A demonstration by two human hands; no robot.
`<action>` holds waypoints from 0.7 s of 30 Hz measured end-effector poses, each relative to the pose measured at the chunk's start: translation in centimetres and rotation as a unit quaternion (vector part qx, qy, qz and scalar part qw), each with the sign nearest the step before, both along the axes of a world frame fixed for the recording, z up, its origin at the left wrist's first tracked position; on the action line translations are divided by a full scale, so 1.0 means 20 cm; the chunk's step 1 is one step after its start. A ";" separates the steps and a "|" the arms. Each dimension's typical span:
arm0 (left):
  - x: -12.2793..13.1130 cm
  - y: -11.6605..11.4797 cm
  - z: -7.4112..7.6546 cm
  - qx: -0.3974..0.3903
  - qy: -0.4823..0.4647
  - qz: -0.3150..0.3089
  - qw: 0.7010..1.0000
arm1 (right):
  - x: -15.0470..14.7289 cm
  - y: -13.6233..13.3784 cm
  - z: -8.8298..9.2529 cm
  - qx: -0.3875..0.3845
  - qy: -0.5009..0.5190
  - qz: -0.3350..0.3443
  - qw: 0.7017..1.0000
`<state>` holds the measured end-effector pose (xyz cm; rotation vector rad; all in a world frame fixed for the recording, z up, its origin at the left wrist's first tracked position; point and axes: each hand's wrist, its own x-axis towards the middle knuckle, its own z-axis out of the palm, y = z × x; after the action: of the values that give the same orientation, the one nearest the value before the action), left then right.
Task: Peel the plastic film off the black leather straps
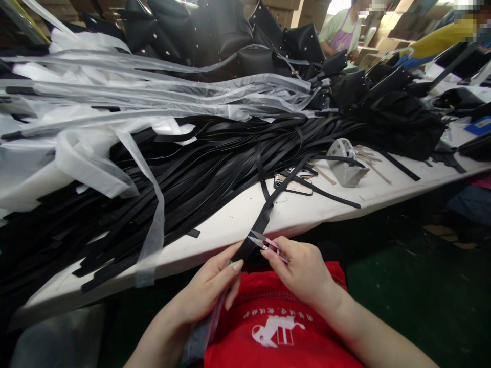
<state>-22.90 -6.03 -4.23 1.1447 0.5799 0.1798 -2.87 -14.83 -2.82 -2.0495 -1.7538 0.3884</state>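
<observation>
My left hand (218, 278) is closed around a black strap (261, 221) near the table's front edge. From there the strap runs up and away over the white table (230, 214). Clear plastic sleeving (199, 337) hangs below the same hand, beside the red apron (276, 327). In my right hand (301, 263) is a pair of pink-handled thread snips (268, 242), gripped between thumb and fingers. Their two pointed blades are parted and lie against the strap, just above my left fingers.
Long black straps (226, 148) are heaped along the table, with plastic-wrapped ones (184, 89) behind. A phone (293, 185) and a grey-white holder (345, 163) stand to the right. Black studded bag pieces (192, 30) line the back. Beyond is a person in a purple apron (343, 33).
</observation>
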 end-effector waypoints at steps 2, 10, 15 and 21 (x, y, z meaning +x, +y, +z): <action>0.00 0.00 0.00 0.002 0.001 -0.004 1.000 | 0.00 0.00 0.00 -0.001 -0.002 -0.003 1.000; 0.01 -0.01 0.00 0.017 0.004 -0.005 1.000 | 0.00 0.02 -0.01 0.008 -0.039 -0.036 0.999; 0.01 0.00 0.01 0.021 0.006 -0.002 1.000 | 0.02 0.03 -0.01 0.004 -0.030 -0.029 0.999; 0.01 -0.01 0.00 0.019 0.006 -0.004 1.000 | 0.02 0.04 -0.01 0.004 -0.027 -0.029 0.999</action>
<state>-22.67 -6.14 -4.15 1.1849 0.5845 0.1768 -2.42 -14.05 -2.95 -2.1196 -1.7201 0.3105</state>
